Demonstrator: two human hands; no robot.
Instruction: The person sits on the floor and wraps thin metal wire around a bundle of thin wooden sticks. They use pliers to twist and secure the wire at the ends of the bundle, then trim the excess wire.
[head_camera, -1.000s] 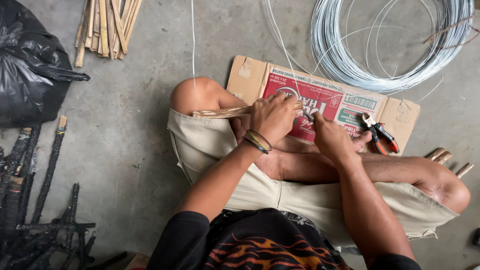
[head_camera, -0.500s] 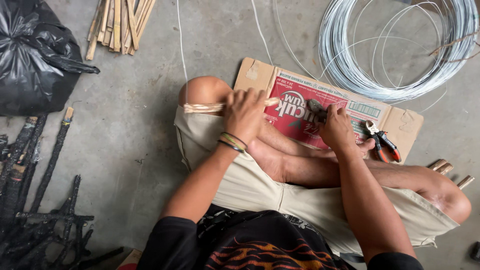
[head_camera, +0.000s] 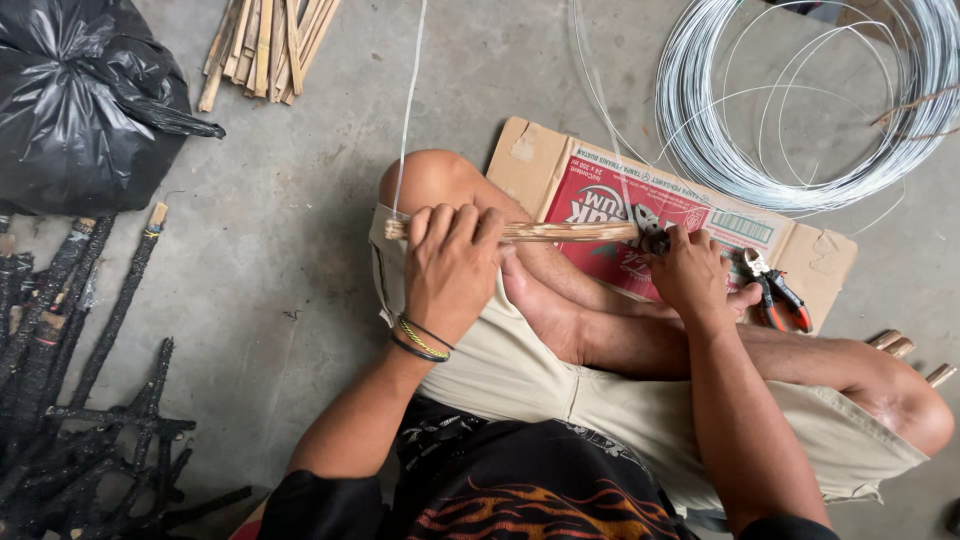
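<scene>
My left hand (head_camera: 452, 262) grips one end of a thin bundle of bamboo sticks (head_camera: 565, 232) held level above my crossed legs. At the bundle's other end my right hand (head_camera: 692, 272) pinches a small dark tool or wire twist against the sticks. A thin silver wire (head_camera: 410, 100) runs up from the left end of the bundle toward the top of the view. I sit on the concrete floor in beige shorts, with bracelets on my left wrist.
A flattened red cardboard box (head_camera: 640, 210) lies under my legs, with red-handled pliers (head_camera: 775, 292) on it. A big coil of silver wire (head_camera: 800, 90) is top right. Cut bamboo strips (head_camera: 265, 45) lie top left, beside a black plastic bag (head_camera: 85, 105). Dark charred sticks (head_camera: 70, 380) pile at left.
The view has shifted right and closer. My left hand slid along to the bundle's left end, and the sticks now lie stretched out level between both hands.
</scene>
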